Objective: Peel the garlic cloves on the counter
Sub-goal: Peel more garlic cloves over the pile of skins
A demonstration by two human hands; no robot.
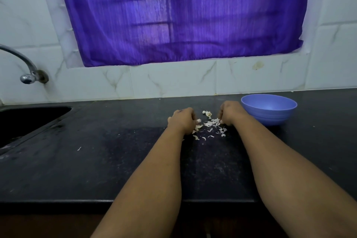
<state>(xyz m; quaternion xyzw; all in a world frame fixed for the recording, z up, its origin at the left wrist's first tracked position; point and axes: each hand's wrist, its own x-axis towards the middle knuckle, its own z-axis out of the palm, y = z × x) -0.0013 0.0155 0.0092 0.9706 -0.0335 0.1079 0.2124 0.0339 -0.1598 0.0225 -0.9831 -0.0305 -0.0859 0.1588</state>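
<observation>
At frame centre, garlic skins lay scattered on the dark worktop between both hands. The left hand and right hand were curled; what either held couldn't be told. A blue bowl sat just right.

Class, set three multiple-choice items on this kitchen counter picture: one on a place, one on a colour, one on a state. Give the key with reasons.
1. Where does the bowl stand?
A. beside the right hand
B. in the sink
C. left of the tap

2. What colour is the curtain?
A. green
B. purple
C. white

3. How do the garlic skins lie?
A. piled in the bowl
B. scattered on the counter
C. in the sink

Key: A, the bowl sits just right of that hand; B, the cloth is purple; B, the flakes lie loose between both hands.
</observation>
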